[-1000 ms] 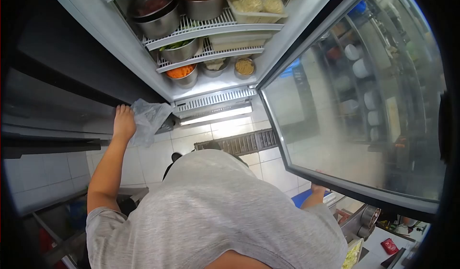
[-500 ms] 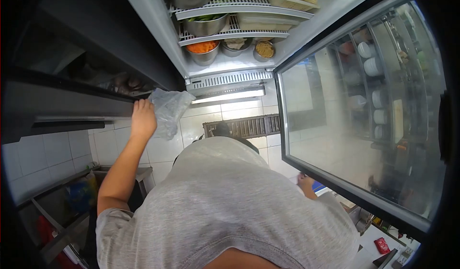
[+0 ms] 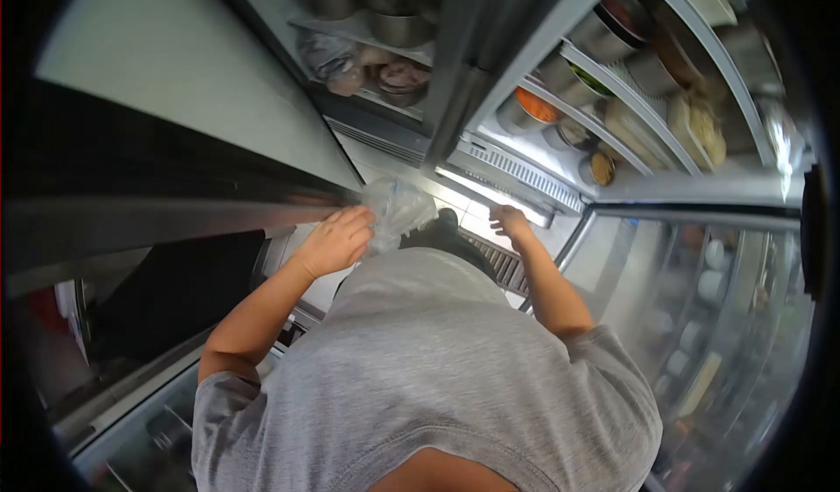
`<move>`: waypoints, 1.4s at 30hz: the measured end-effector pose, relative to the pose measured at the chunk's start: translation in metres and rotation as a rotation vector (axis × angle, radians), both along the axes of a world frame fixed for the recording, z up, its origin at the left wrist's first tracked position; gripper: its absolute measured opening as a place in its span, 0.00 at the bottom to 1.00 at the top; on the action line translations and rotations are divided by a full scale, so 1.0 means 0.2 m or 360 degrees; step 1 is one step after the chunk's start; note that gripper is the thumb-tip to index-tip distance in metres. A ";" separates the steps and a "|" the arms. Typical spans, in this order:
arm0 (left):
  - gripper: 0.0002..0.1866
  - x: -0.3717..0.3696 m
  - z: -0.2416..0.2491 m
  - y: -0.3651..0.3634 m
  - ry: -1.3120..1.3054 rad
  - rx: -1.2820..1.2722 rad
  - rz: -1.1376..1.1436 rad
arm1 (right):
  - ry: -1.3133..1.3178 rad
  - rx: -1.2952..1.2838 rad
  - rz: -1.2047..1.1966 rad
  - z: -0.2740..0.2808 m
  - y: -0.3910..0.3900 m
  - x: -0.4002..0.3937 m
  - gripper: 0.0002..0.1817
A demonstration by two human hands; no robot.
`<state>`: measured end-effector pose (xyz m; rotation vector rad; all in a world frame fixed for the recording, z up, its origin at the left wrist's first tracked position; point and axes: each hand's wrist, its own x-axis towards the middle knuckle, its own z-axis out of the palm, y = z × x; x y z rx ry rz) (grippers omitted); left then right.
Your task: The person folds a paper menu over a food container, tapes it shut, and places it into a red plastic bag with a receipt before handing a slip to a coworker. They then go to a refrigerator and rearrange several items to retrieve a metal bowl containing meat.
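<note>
My left hand (image 3: 337,239) grips a crumpled clear plastic bag (image 3: 398,209) in front of my chest, close to the shiny steel edge (image 3: 175,216) of the unit on the left. My right hand (image 3: 507,221) is raised with fingers spread, holding nothing, just below the lit bottom grille (image 3: 516,172) of the open fridge. Fridge shelves above hold steel bowls, one with orange shredded food (image 3: 535,105), and a small tub of yellow food (image 3: 601,168). My grey shirt fills the lower middle.
The fridge's glass door (image 3: 700,317) stands open on the right. A second glass-fronted compartment (image 3: 376,63) with bagged food and steel bowls is at upper centre. A floor drain grate (image 3: 499,264) lies on white tiles below. Dark counter and shelving sit lower left.
The view has swung left. My right hand rose from beside the door's lower edge to in front of the fridge grille. My left hand, still gripping the bag, came off the steel edge towards my chest.
</note>
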<state>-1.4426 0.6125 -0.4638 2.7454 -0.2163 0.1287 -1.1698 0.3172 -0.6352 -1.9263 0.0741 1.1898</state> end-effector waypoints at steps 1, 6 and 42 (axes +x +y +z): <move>0.11 -0.04 -0.01 0.01 0.0048 0.0011 0.0009 | 0.0000 0.0017 0.0122 0.04 0.16 0.04 0.15; 0.07 -0.16 -0.10 -0.03 0.0016 0.0067 0.0532 | -0.0066 0.0463 0.0645 0.13 0.99 0.06 0.15; 0.32 0.31 -0.79 0.42 0.0409 -0.0969 0.2032 | 0.0165 0.0251 -0.0484 -0.26 2.26 0.67 0.15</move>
